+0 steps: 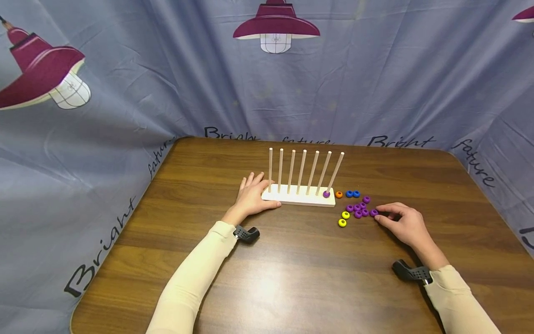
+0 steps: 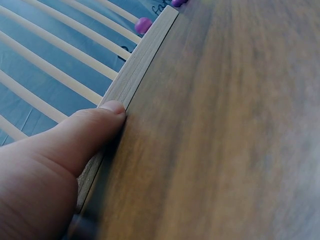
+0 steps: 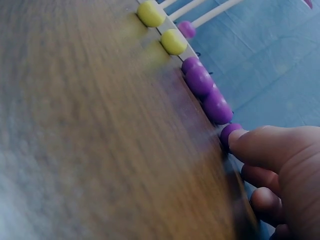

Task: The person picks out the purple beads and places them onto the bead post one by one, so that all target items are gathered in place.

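Note:
A pale wooden peg stand (image 1: 298,200) with several upright rods stands on the table. My left hand (image 1: 251,196) grips its left end, the thumb along the front face and the other fingers behind. A purple bead (image 1: 327,194) sits at the foot of the rightmost rod. To the right of the stand, my right hand (image 1: 405,224) pinches another purple bead (image 3: 229,133) between thumb and fingers, at table height. Just left of it lies a cluster of loose purple beads (image 1: 358,214). In the left wrist view the thumb (image 2: 95,130) presses against the base's edge.
Two yellow beads (image 1: 342,223) lie in front of the purple cluster. Behind it are an orange bead (image 1: 339,194) and two blue beads (image 1: 349,194), close to the stand's right end. A patterned blue curtain (image 1: 333,93) hangs around the wooden table (image 1: 292,278).

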Demonstrator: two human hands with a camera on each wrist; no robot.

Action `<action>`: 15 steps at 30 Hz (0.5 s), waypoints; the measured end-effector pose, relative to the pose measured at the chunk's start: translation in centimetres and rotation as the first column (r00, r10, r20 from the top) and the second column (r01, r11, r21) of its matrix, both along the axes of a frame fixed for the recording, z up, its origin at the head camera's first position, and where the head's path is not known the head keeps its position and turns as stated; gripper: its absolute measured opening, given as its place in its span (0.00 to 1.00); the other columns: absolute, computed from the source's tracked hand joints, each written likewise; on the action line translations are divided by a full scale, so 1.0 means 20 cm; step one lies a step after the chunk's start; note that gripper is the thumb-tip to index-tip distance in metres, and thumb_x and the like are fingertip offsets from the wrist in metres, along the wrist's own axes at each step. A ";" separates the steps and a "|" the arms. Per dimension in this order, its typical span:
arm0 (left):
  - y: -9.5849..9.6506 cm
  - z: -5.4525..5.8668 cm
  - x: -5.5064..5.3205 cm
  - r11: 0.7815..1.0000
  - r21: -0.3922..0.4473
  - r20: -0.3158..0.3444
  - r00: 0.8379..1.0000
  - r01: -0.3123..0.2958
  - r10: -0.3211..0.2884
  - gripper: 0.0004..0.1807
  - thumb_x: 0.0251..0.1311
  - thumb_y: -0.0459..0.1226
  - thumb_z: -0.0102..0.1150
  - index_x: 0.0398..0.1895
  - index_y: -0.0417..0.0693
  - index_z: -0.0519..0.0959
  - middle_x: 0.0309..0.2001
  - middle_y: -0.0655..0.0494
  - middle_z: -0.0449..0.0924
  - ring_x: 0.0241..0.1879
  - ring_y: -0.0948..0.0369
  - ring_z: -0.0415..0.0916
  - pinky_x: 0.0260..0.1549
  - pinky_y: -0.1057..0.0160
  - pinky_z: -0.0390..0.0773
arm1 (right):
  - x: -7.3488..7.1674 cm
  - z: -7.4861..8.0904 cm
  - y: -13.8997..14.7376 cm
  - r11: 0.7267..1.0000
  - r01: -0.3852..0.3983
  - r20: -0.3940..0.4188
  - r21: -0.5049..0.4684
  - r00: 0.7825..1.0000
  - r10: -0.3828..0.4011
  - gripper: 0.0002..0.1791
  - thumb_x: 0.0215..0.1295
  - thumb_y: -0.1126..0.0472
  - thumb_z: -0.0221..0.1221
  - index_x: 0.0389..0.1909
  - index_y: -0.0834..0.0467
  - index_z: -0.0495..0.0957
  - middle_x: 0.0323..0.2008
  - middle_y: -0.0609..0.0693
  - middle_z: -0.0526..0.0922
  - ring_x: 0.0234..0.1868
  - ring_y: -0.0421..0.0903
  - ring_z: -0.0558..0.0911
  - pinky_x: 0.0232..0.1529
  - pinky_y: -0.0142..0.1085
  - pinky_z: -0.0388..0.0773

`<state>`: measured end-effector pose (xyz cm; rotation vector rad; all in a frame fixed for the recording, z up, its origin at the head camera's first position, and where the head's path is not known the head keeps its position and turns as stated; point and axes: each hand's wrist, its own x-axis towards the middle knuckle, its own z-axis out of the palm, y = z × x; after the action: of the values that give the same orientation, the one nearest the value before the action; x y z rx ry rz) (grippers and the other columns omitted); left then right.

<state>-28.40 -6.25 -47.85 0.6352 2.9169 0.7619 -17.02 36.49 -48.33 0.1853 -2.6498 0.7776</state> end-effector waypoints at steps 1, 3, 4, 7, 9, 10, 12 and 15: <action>0.00 0.00 0.00 1.000 -0.002 0.000 1.000 0.000 0.000 0.43 0.51 0.63 0.70 0.70 0.57 0.73 0.80 0.43 0.55 0.82 0.40 0.40 0.80 0.39 0.37 | 0.00 0.00 0.00 1.000 0.001 0.001 0.000 1.000 -0.001 0.11 0.54 0.66 0.74 0.40 0.59 0.89 0.33 0.54 0.87 0.28 0.23 0.69 0.28 0.24 0.64; 0.00 0.00 0.00 1.000 -0.004 -0.001 1.000 0.000 0.000 0.43 0.52 0.62 0.70 0.71 0.57 0.73 0.80 0.43 0.55 0.82 0.40 0.40 0.80 0.39 0.37 | 0.00 0.00 0.00 1.000 0.002 0.001 0.002 1.000 -0.002 0.11 0.54 0.66 0.73 0.40 0.59 0.89 0.33 0.54 0.86 0.27 0.23 0.69 0.28 0.24 0.64; 0.00 0.00 -0.01 1.000 -0.005 -0.002 1.000 0.000 0.000 0.43 0.52 0.63 0.70 0.71 0.57 0.73 0.80 0.43 0.55 0.82 0.40 0.41 0.80 0.39 0.37 | 0.00 0.00 0.00 1.000 0.003 -0.001 0.001 1.000 -0.003 0.11 0.54 0.66 0.73 0.40 0.59 0.89 0.33 0.54 0.86 0.27 0.23 0.69 0.28 0.24 0.64; 0.00 0.00 0.00 1.000 -0.008 -0.003 1.000 0.001 -0.001 0.43 0.52 0.62 0.70 0.71 0.58 0.73 0.80 0.43 0.56 0.82 0.40 0.41 0.80 0.39 0.37 | 0.00 0.00 0.00 1.000 -0.005 -0.008 0.003 1.000 0.005 0.13 0.53 0.67 0.73 0.41 0.60 0.89 0.33 0.55 0.86 0.27 0.22 0.69 0.27 0.24 0.64; 0.00 0.00 0.00 1.000 -0.007 -0.003 1.000 0.000 0.000 0.43 0.52 0.63 0.70 0.70 0.58 0.73 0.80 0.43 0.56 0.82 0.40 0.41 0.80 0.39 0.38 | 0.00 0.00 0.00 1.000 -0.017 -0.021 0.008 1.000 0.017 0.14 0.52 0.68 0.73 0.42 0.60 0.89 0.33 0.55 0.86 0.27 0.22 0.69 0.27 0.24 0.64; 0.00 0.00 0.00 1.000 -0.007 -0.005 1.000 -0.001 0.001 0.43 0.52 0.63 0.70 0.70 0.58 0.73 0.80 0.43 0.56 0.82 0.40 0.41 0.80 0.39 0.38 | -0.01 -0.01 0.00 1.000 -0.025 -0.028 0.009 0.999 0.026 0.14 0.52 0.68 0.73 0.42 0.59 0.89 0.34 0.55 0.86 0.27 0.22 0.69 0.28 0.24 0.64; 0.00 0.00 0.00 1.000 -0.005 -0.004 1.000 -0.003 0.003 0.43 0.52 0.62 0.70 0.70 0.58 0.73 0.80 0.43 0.56 0.82 0.40 0.41 0.80 0.39 0.38 | -0.01 -0.01 0.00 0.999 -0.042 -0.046 0.010 0.998 0.043 0.15 0.51 0.68 0.74 0.42 0.59 0.89 0.34 0.55 0.86 0.27 0.21 0.70 0.28 0.24 0.64; 0.00 0.00 0.00 1.000 -0.004 -0.004 1.000 -0.003 0.003 0.43 0.52 0.62 0.70 0.70 0.57 0.73 0.80 0.43 0.56 0.82 0.40 0.41 0.80 0.39 0.38 | -0.01 -0.01 0.00 0.998 -0.060 -0.069 0.008 0.996 0.061 0.14 0.50 0.69 0.74 0.41 0.59 0.89 0.35 0.55 0.86 0.27 0.21 0.70 0.27 0.24 0.65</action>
<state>-28.41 -6.21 -47.89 0.6331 2.9228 0.7563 -17.20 36.53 -48.61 0.2905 -2.5923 0.7680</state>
